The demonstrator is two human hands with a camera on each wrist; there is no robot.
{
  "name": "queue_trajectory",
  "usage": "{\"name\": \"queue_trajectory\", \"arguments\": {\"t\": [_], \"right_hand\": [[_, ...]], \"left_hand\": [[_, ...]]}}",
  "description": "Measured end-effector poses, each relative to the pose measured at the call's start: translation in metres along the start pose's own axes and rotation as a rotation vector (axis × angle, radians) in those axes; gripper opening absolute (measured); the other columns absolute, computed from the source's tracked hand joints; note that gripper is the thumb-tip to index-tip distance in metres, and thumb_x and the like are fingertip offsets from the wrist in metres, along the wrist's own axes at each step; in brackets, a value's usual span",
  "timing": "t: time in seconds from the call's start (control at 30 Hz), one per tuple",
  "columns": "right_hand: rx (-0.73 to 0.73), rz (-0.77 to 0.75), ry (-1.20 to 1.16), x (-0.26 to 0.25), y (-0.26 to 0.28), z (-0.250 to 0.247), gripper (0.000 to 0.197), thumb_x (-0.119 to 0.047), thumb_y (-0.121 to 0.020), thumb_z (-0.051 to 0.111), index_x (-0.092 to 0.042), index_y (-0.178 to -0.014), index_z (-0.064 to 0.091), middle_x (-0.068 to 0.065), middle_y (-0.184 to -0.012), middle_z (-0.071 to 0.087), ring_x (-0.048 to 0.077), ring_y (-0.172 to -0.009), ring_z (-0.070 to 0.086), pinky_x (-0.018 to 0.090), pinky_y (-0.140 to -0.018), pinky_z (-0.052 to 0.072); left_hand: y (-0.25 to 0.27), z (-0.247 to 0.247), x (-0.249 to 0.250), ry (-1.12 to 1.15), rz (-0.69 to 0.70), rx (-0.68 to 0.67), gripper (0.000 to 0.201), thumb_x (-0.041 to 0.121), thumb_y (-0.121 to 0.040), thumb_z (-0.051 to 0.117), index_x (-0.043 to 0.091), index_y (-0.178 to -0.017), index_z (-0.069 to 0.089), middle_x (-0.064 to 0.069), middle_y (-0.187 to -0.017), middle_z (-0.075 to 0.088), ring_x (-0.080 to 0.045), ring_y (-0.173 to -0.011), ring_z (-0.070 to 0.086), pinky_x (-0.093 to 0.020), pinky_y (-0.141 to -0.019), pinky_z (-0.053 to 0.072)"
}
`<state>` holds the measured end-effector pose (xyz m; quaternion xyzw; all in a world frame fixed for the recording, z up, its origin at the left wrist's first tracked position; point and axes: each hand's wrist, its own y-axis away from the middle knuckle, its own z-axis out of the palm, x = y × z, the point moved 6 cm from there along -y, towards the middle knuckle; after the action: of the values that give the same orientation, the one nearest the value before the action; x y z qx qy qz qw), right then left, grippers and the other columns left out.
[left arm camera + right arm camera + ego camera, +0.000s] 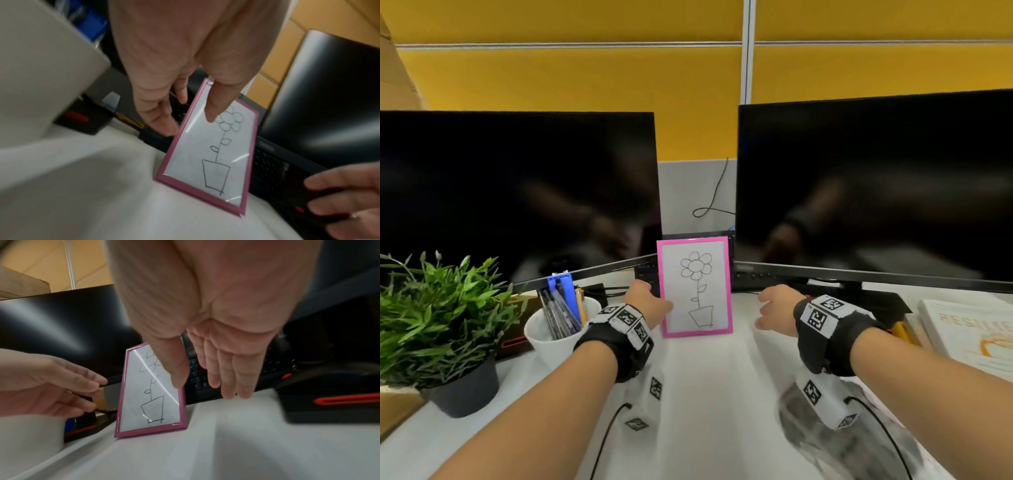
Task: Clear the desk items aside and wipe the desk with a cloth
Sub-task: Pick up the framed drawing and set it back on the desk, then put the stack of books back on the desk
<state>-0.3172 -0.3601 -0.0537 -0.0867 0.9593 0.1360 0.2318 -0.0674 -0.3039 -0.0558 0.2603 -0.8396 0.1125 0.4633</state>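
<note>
A pink picture frame (697, 291) with a flower drawing stands upright on the white desk (715, 394), between the two monitors. My left hand (654, 296) is at the frame's left edge. Its thumb (211, 113) lies in front of the glass and its fingers (164, 120) reach behind the edge, loosely spread; I cannot tell whether they touch it. My right hand (770, 308) hovers just right of the frame (152, 402) with straight fingers (230, 382), holding nothing. No cloth is in view.
Two dark monitors (517, 192) (876, 185) fill the back. A black keyboard (201, 379) lies behind the frame. At the left are a potted plant (438, 318) and a white cup of pens (558, 329). A book (972, 332) lies at the right.
</note>
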Motion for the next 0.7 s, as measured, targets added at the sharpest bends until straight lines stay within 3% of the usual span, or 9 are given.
{"name": "queue_trajectory", "arguments": {"t": [0.07, 0.13, 0.23, 0.3, 0.33, 0.4, 0.5, 0.63, 0.7], "right_hand": [[-0.003, -0.002, 0.065, 0.016, 0.028, -0.01, 0.071, -0.027, -0.086, 0.067, -0.017, -0.146, 0.032, 0.002, -0.14, 0.052, 0.022, -0.124, 0.053, 0.035, -0.106, 0.042], [-0.001, -0.003, 0.112, 0.029, 0.051, -0.018, 0.073, -0.024, -0.085, 0.069, -0.018, -0.147, 0.03, 0.002, -0.132, 0.058, 0.021, -0.115, 0.058, 0.033, -0.099, 0.047], [0.038, 0.0, 0.105, 0.046, 0.089, -0.037, 0.059, -0.014, -0.083, 0.069, -0.018, -0.137, 0.045, 0.004, -0.103, 0.063, 0.017, -0.072, 0.066, 0.025, -0.065, 0.059], [0.067, -0.005, 0.193, 0.056, 0.119, -0.051, 0.032, -0.017, -0.085, 0.067, -0.014, -0.116, 0.063, -0.002, -0.089, 0.062, 0.011, -0.055, 0.059, 0.016, -0.047, 0.052], [0.087, -0.005, 0.244, 0.062, 0.131, -0.057, 0.02, -0.02, -0.086, 0.066, -0.013, -0.105, 0.069, -0.004, -0.083, 0.063, 0.009, -0.054, 0.057, 0.015, -0.046, 0.049], [0.142, -0.001, 0.292, 0.079, 0.154, -0.069, 0.018, -0.016, -0.088, 0.061, -0.018, -0.101, 0.072, -0.004, -0.091, 0.069, 0.011, -0.073, 0.064, 0.021, -0.066, 0.054], [0.212, 0.003, 0.299, 0.108, 0.171, -0.083, 0.045, -0.013, -0.086, 0.058, -0.028, -0.129, 0.057, -0.004, -0.13, 0.057, 0.018, -0.116, 0.056, 0.028, -0.097, 0.047], [0.358, 0.089, 0.131, 0.156, 0.201, -0.115, 0.047, -0.021, -0.088, 0.062, -0.027, -0.134, 0.051, -0.001, -0.137, 0.052, 0.02, -0.122, 0.051, 0.028, -0.099, 0.041], [0.417, 0.186, 0.025, 0.188, 0.208, -0.126, 0.051, -0.026, -0.089, 0.062, -0.023, -0.138, 0.046, 0.003, -0.141, 0.048, 0.023, -0.126, 0.048, 0.03, -0.102, 0.039]], "left_hand": [[0.027, -0.007, 0.008, -0.159, 0.076, 0.027, 0.014, 0.012, -0.081, 0.067, 0.017, -0.093, 0.061, -0.01, -0.102, 0.065, -0.031, -0.098, 0.065, -0.034, -0.085, 0.055], [0.048, -0.008, 0.016, -0.23, 0.134, 0.031, 0.012, 0.015, -0.083, 0.065, 0.019, -0.075, 0.059, -0.01, -0.089, 0.07, -0.028, -0.085, 0.067, -0.029, -0.074, 0.054], [0.085, 0.002, 0.034, -0.306, 0.161, -0.071, 0.025, 0.029, -0.088, 0.063, 0.012, -0.069, 0.067, -0.005, -0.063, 0.061, -0.019, -0.06, 0.059, -0.02, -0.054, 0.045], [0.108, 0.013, 0.048, -0.358, 0.218, -0.123, 0.031, 0.034, -0.089, 0.061, 0.009, -0.074, 0.071, -0.003, -0.067, 0.06, -0.019, -0.067, 0.059, -0.02, -0.055, 0.042], [0.119, 0.019, 0.054, -0.382, 0.255, -0.146, 0.027, 0.03, -0.089, 0.062, 0.009, -0.076, 0.072, -0.003, -0.071, 0.061, -0.02, -0.071, 0.06, -0.021, -0.058, 0.044], [0.138, 0.038, 0.066, -0.393, 0.323, -0.2, 0.014, 0.01, -0.088, 0.061, 0.012, -0.083, 0.074, -0.003, -0.085, 0.065, -0.022, -0.076, 0.066, -0.023, -0.06, 0.049], [0.159, 0.068, 0.081, -0.425, 0.404, -0.273, 0.034, -0.006, -0.083, 0.055, 0.021, -0.093, 0.073, -0.003, -0.112, 0.063, -0.021, -0.087, 0.066, -0.024, -0.068, 0.053], [0.185, 0.105, 0.111, -0.362, 0.421, -0.309, 0.034, -0.002, -0.079, 0.069, 0.014, -0.109, 0.068, -0.004, -0.116, 0.065, -0.023, -0.103, 0.064, -0.028, -0.083, 0.052], [0.196, 0.131, 0.123, -0.285, 0.416, -0.353, 0.035, -0.002, -0.081, 0.065, 0.014, -0.112, 0.065, -0.004, -0.117, 0.063, -0.026, -0.107, 0.062, -0.031, -0.089, 0.052]]}}
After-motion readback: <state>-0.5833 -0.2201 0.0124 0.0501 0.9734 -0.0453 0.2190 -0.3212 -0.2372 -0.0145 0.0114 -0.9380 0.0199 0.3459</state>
